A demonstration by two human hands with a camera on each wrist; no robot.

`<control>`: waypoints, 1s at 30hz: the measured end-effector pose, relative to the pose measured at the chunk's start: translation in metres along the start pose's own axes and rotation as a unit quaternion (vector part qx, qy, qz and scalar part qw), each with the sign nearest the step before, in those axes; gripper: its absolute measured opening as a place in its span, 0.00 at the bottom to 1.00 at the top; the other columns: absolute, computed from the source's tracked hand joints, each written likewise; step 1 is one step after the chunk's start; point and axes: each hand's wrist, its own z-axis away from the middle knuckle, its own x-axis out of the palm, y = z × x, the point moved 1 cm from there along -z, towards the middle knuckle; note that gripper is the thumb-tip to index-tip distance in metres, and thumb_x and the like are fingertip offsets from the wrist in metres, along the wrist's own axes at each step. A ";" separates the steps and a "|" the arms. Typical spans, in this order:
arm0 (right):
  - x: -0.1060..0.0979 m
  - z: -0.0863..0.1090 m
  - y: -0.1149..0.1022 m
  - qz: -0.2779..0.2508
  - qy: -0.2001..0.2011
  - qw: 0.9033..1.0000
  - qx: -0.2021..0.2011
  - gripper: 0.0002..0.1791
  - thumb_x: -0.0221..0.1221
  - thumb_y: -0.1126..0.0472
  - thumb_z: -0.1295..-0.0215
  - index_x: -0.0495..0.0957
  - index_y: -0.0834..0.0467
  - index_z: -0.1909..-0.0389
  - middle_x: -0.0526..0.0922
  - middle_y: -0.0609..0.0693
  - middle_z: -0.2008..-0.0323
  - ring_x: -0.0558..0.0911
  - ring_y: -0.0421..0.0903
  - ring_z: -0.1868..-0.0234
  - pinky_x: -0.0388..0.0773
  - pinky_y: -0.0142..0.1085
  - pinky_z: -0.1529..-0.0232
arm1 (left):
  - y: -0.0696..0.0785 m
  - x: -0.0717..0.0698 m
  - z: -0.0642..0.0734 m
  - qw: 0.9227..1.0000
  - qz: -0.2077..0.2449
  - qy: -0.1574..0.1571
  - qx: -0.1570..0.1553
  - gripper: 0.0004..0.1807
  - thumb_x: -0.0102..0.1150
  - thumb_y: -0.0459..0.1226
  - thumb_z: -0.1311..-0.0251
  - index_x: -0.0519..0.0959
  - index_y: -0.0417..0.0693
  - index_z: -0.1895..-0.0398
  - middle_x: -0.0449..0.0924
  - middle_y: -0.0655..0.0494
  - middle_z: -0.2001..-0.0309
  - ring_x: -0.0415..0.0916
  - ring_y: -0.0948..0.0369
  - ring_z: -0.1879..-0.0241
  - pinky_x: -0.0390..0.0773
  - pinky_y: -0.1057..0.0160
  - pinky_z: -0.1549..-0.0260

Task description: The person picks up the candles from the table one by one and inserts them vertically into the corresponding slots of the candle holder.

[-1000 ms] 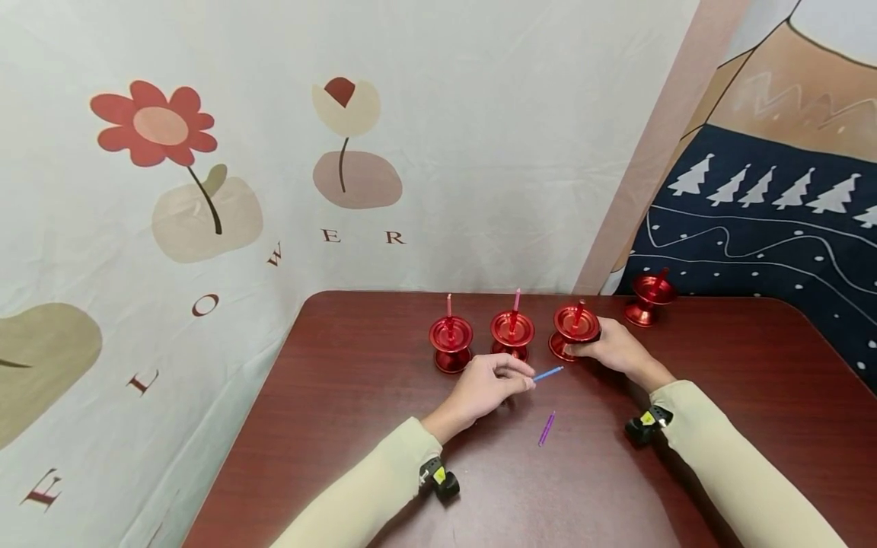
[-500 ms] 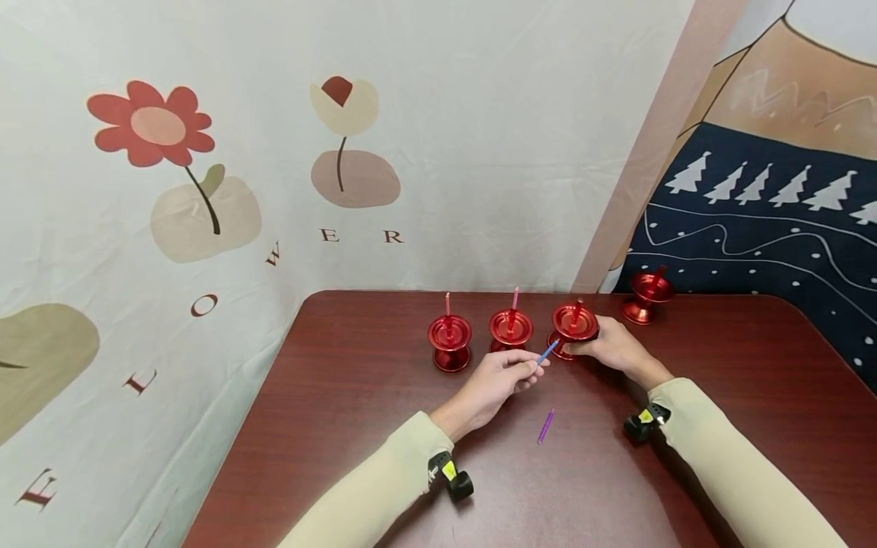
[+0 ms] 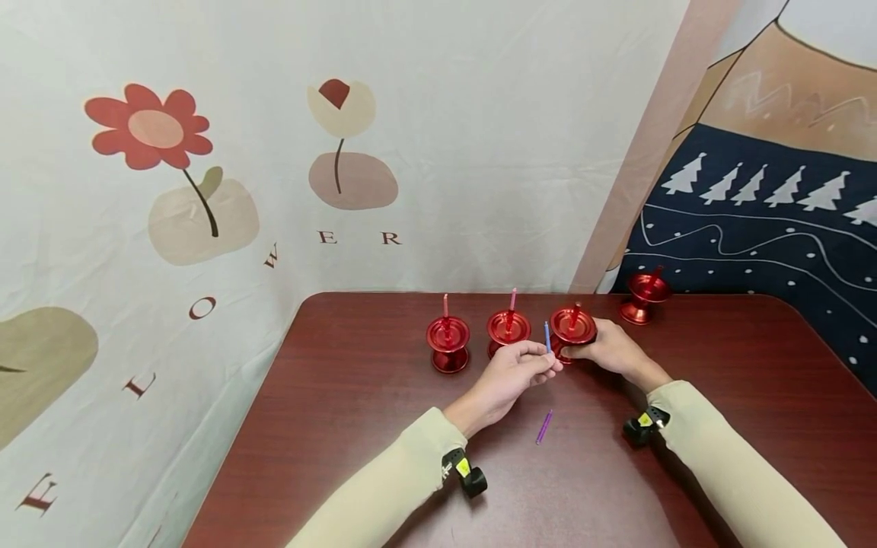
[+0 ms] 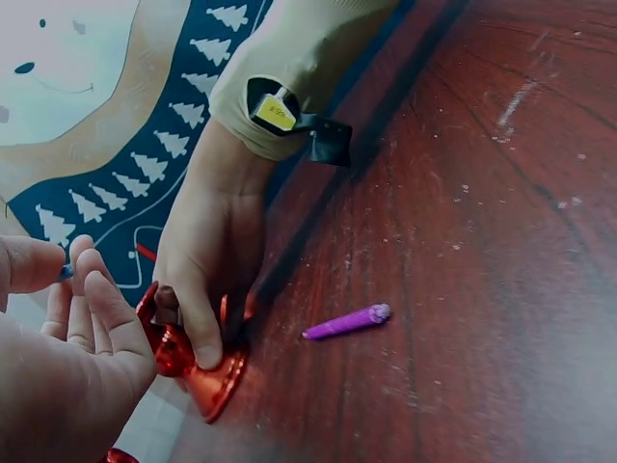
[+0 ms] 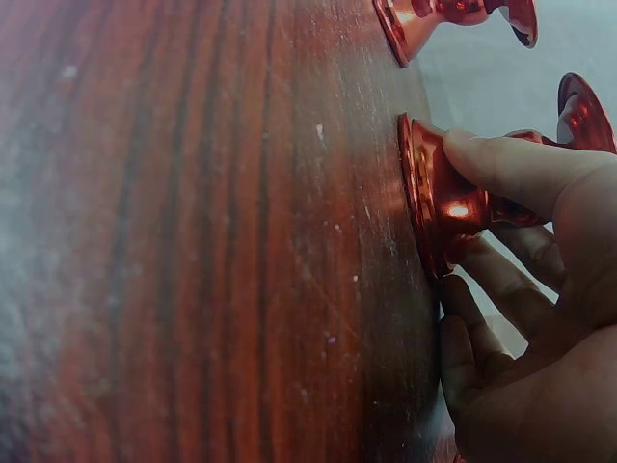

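Note:
In the head view my left hand (image 3: 510, 374) pinches a thin blue candle (image 3: 547, 336) upright between thumb and fingertips, just in front of a shiny red candle holder (image 3: 572, 326). My right hand (image 3: 614, 348) grips that holder low down from its right side; the right wrist view shows the thumb and fingers around its flared base (image 5: 445, 198), which stands on the table. From the left wrist view only the tip of the blue candle (image 4: 66, 272) shows at the left fingertips. A purple candle (image 3: 544, 427) lies on the table in front of both hands.
Two more red holders, the far-left one (image 3: 448, 344) and its neighbour (image 3: 509, 327), each carry an upright pink candle. Another red holder (image 3: 637, 298) stands at the back right. A printed cloth (image 3: 466, 152) hangs behind the brown table (image 3: 329, 380).
My left hand has moved right and slightly up toward the gripped holder. The blue candle has turned from nearly lying flat to upright in its fingers. My right hand keeps its grip.

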 end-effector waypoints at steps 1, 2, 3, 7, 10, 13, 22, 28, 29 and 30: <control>0.000 0.001 0.001 -0.001 0.003 1.000 -0.006 0.34 0.80 0.59 0.39 0.81 0.73 0.37 0.88 0.68 0.45 0.85 0.67 0.41 0.74 0.67 0.33 | 0.001 0.002 -0.001 1.000 -0.003 -0.001 0.007 0.08 0.60 0.27 0.22 0.80 0.29 0.47 0.90 0.50 0.61 0.85 0.64 0.61 0.85 0.61 0.47; 0.001 0.001 0.004 -0.002 0.006 1.000 -0.015 0.34 0.80 0.57 0.40 0.82 0.73 0.38 0.89 0.68 0.46 0.86 0.66 0.42 0.76 0.66 0.34 | 0.001 0.003 -0.002 1.000 -0.002 -0.003 0.008 0.08 0.60 0.27 0.22 0.80 0.29 0.47 0.90 0.51 0.61 0.84 0.64 0.61 0.85 0.61 0.47; 0.002 -0.002 0.014 -0.010 0.011 0.999 -0.031 0.33 0.81 0.56 0.41 0.84 0.71 0.40 0.90 0.66 0.48 0.87 0.63 0.45 0.79 0.61 0.36 | 0.002 0.005 -0.003 1.000 -0.003 -0.003 0.012 0.07 0.60 0.28 0.22 0.81 0.30 0.49 0.89 0.51 0.62 0.84 0.64 0.62 0.85 0.61 0.47; 0.003 -0.004 0.024 -0.015 0.018 0.998 -0.052 0.33 0.83 0.54 0.45 0.86 0.68 0.43 0.91 0.62 0.52 0.89 0.58 0.50 0.83 0.53 0.43 | 0.007 0.011 -0.009 1.000 -0.012 0.003 0.029 0.05 0.59 0.29 0.20 0.81 0.33 0.51 0.88 0.54 0.63 0.84 0.65 0.62 0.85 0.59 0.46; 0.005 -0.001 0.019 0.000 0.022 0.999 -0.038 0.32 0.83 0.56 0.44 0.86 0.68 0.43 0.92 0.61 0.53 0.88 0.56 0.51 0.83 0.51 0.43 | 0.012 0.016 -0.014 0.997 -0.044 0.016 0.054 0.05 0.61 0.30 0.20 0.82 0.34 0.51 0.87 0.54 0.63 0.83 0.66 0.62 0.86 0.58 0.46; 0.008 -0.006 0.031 0.011 0.027 0.999 -0.038 0.31 0.83 0.56 0.44 0.86 0.67 0.42 0.92 0.58 0.53 0.89 0.54 0.52 0.84 0.48 0.45 | 0.018 0.021 -0.019 0.989 -0.107 0.037 0.091 0.07 0.63 0.33 0.21 0.85 0.36 0.51 0.87 0.54 0.64 0.82 0.68 0.62 0.85 0.62 0.53; 0.008 -0.012 0.050 0.002 0.030 0.997 -0.067 0.38 0.84 0.49 0.47 0.85 0.66 0.40 0.92 0.60 0.52 0.89 0.53 0.52 0.84 0.48 0.49 | 0.032 0.027 -0.034 0.954 -0.229 0.064 0.183 0.09 0.62 0.34 0.20 0.87 0.37 0.47 0.91 0.54 0.60 0.86 0.69 0.61 0.80 0.73 0.60; 0.005 -0.007 0.038 -0.004 0.026 0.997 -0.067 0.39 0.83 0.47 0.47 0.85 0.66 0.40 0.92 0.61 0.51 0.89 0.54 0.52 0.84 0.50 0.46 | 0.037 0.030 -0.042 0.938 -0.265 0.071 0.211 0.07 0.61 0.32 0.20 0.84 0.38 0.47 0.90 0.54 0.59 0.83 0.73 0.63 0.81 0.73 0.59; 0.006 -0.007 0.038 -0.001 0.028 0.997 -0.068 0.39 0.84 0.47 0.47 0.85 0.66 0.40 0.92 0.60 0.51 0.89 0.54 0.51 0.84 0.49 0.46 | 0.037 0.030 -0.043 0.935 -0.271 0.073 0.214 0.07 0.61 0.32 0.20 0.84 0.39 0.48 0.89 0.54 0.59 0.83 0.73 0.63 0.81 0.72 0.59; 0.006 -0.007 0.038 -0.002 0.028 0.997 -0.071 0.38 0.84 0.48 0.47 0.85 0.66 0.40 0.92 0.60 0.51 0.89 0.53 0.52 0.84 0.48 0.47 | 0.038 0.030 -0.044 0.932 -0.278 0.077 0.217 0.06 0.61 0.33 0.20 0.83 0.39 0.48 0.89 0.55 0.59 0.83 0.72 0.63 0.81 0.72 0.59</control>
